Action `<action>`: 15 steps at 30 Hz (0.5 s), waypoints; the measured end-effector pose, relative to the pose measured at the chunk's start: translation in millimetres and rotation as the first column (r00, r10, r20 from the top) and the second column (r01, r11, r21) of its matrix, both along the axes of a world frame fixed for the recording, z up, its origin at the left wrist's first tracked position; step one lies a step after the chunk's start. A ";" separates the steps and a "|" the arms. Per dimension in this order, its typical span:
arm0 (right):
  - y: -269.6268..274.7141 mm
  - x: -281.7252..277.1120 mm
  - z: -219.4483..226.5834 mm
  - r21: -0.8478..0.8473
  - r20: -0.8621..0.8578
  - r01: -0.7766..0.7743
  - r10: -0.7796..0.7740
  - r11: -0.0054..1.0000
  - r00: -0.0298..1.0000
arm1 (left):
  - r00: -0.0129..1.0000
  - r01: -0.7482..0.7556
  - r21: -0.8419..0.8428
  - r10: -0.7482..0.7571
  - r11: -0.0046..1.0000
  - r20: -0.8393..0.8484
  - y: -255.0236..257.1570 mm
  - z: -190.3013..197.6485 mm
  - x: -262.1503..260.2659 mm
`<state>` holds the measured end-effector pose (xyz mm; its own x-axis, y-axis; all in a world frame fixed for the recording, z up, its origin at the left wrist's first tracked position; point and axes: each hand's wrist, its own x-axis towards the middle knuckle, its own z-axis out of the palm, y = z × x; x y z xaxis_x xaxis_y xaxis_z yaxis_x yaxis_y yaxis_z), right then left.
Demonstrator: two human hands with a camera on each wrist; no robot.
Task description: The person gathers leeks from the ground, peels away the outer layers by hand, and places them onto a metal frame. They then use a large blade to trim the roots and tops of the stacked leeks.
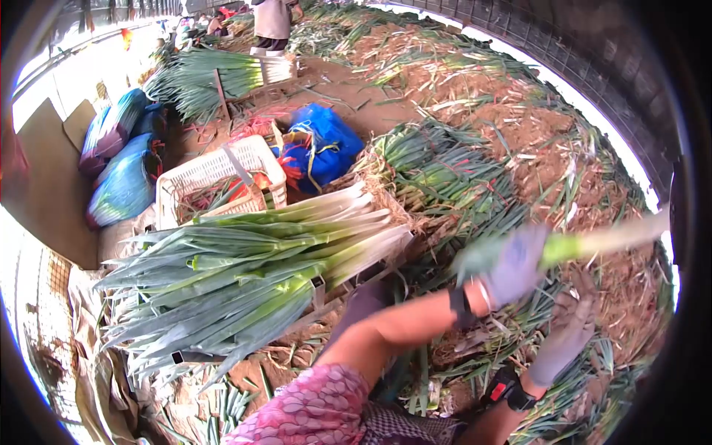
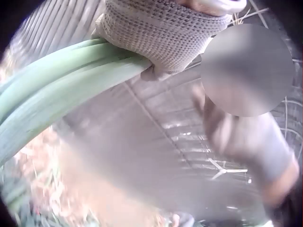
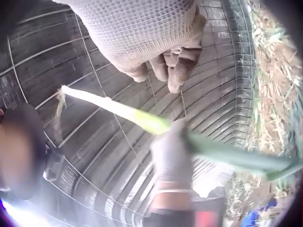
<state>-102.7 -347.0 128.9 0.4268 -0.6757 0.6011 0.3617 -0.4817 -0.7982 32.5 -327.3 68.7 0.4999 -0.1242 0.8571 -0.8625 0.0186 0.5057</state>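
My left hand [image 1: 519, 267], in a grey knit glove, grips a long leek [image 1: 593, 245] round its green part. Its white end points right in the head view. In the right wrist view the leek's pale shaft [image 3: 99, 100] shows, with roots at the tip, and leaves trail the other way. The left wrist view shows the gloved left hand [image 2: 161, 40] wrapped over the leaves [image 2: 57, 90]. My right hand [image 1: 567, 330], also gloved, is below and apart from the leek. Its fingers [image 3: 177, 75] hang loosely bent with nothing in them.
A big heap of leeks [image 1: 259, 274] lies on a low stand to the left. Behind it are a white plastic basket [image 1: 222, 174], a blue bag [image 1: 326, 141] and netted bundles [image 1: 122, 185]. Loose leeks [image 1: 445, 163] cover the soil. A person [image 1: 273, 22] stands far back.
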 end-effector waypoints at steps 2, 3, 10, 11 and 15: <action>-0.6 -2.2 -10.5 -0.086 -0.090 0.010 -0.017 0.996 0.996 | 0.948 -0.262 0.145 0.226 0.954 0.226 74.3 81.5 37.0; -0.2 2.1 -23.3 -0.028 -0.142 -0.016 0.012 0.999 0.990 | 0.764 -0.580 0.093 0.501 0.809 0.405 118.9 115.8 42.0; -12.5 20.9 -137.3 0.324 -0.412 -0.163 0.294 0.932 0.863 | 0.419 -0.901 0.422 0.454 0.102 0.786 373.3 142.2 96.2; -13.1 23.9 -156.7 0.431 -0.373 -0.220 0.395 0.875 0.840 | 0.502 -0.811 0.584 0.484 -0.023 0.717 394.3 112.9 104.3; -6.1 37.0 -197.9 0.622 -0.308 -0.307 0.585 0.720 0.750 | 0.732 -0.088 0.985 0.661 -0.147 0.164 442.9 -46.9 128.0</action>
